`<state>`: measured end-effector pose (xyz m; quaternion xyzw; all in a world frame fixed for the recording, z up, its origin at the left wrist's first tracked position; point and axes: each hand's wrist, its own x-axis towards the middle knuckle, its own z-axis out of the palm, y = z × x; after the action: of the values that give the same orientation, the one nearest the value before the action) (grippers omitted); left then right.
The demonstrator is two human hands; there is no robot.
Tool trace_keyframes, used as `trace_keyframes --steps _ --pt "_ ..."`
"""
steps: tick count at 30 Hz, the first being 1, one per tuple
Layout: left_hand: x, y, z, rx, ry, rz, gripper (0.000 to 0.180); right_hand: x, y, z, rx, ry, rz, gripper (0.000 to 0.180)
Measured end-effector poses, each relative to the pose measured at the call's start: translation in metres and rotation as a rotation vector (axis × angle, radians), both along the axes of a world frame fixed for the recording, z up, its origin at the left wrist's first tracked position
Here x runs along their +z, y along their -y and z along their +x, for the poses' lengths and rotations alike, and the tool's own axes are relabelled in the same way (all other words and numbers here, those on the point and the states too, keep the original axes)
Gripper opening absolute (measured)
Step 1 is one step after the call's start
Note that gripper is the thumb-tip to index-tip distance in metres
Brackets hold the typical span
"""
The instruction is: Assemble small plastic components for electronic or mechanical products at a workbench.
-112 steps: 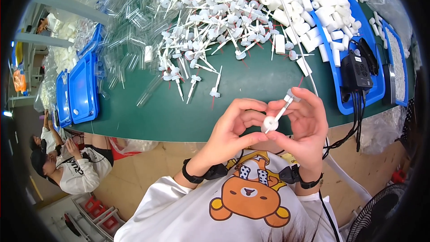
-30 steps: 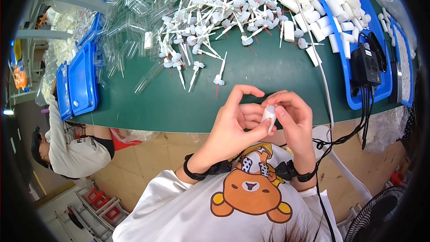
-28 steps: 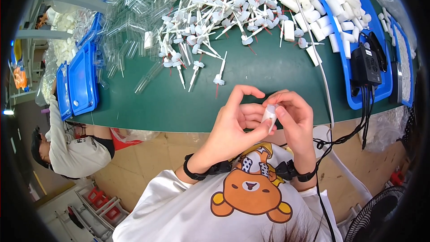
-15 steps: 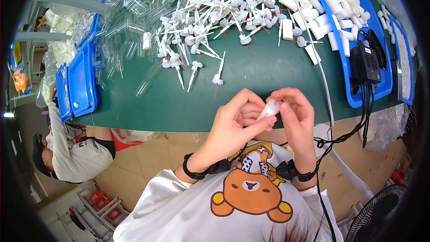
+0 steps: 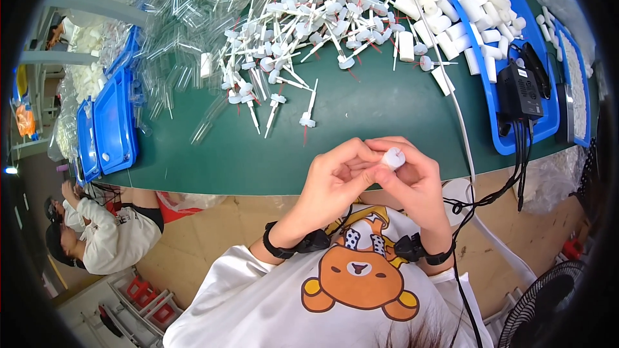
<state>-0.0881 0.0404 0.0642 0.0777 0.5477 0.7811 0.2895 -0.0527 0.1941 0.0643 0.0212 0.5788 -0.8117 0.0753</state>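
Note:
Both hands meet above the table's near edge around a small white cylinder (image 5: 393, 158). Its round, pale end faces up, with a bit of red thread at the top. My left hand (image 5: 343, 177) grips its side, thumb and fingers closed. My right hand (image 5: 414, 183) wraps it from the other side, fingertips at the rim; the lower part is hidden by the hands. Beyond them lie loose white sticks with pale grey caps and red threads, the nearest capped stick (image 5: 308, 113) a little to the left.
A large heap of capped sticks (image 5: 303, 19) covers the far middle of the green table (image 5: 361, 106). Clear tubes (image 5: 177, 38) lie at the left. White foam-like cylinders (image 5: 445, 22) fill the far right, by a blue tray (image 5: 545, 132) with a black device (image 5: 521, 93). A white cable (image 5: 461, 119) crosses the table.
The right hand has closed in from the red thread onto the cylinder's upper end, and the cylinder now stands more upright. The person at the left has raised their arms.

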Motion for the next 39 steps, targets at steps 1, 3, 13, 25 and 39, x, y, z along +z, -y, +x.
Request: trace_keyframes --steps 1,3,13,25,39 --pt "0.0 -0.002 0.0 -0.003 -0.002 0.002 0.009 0.003 0.002 0.001 -0.04 0.092 -0.062 0.031" --pt "0.001 -0.007 0.001 0.056 -0.037 -0.02 0.007 0.007 0.006 0.002 -0.08 0.186 -0.125 0.029" --pt "-0.001 -0.009 -0.012 0.006 -0.279 -0.213 0.032 0.013 0.003 -0.004 -0.468 -0.037 0.303 0.013" --pt "-0.011 0.005 -0.023 -0.041 -0.062 -0.077 0.017 0.009 -0.017 -0.034 -0.544 -0.214 0.656 0.006" --pt "-0.013 0.093 -0.01 0.732 -0.914 -1.033 0.014 -0.021 -0.002 -0.035 -0.341 -0.18 0.317 0.008"
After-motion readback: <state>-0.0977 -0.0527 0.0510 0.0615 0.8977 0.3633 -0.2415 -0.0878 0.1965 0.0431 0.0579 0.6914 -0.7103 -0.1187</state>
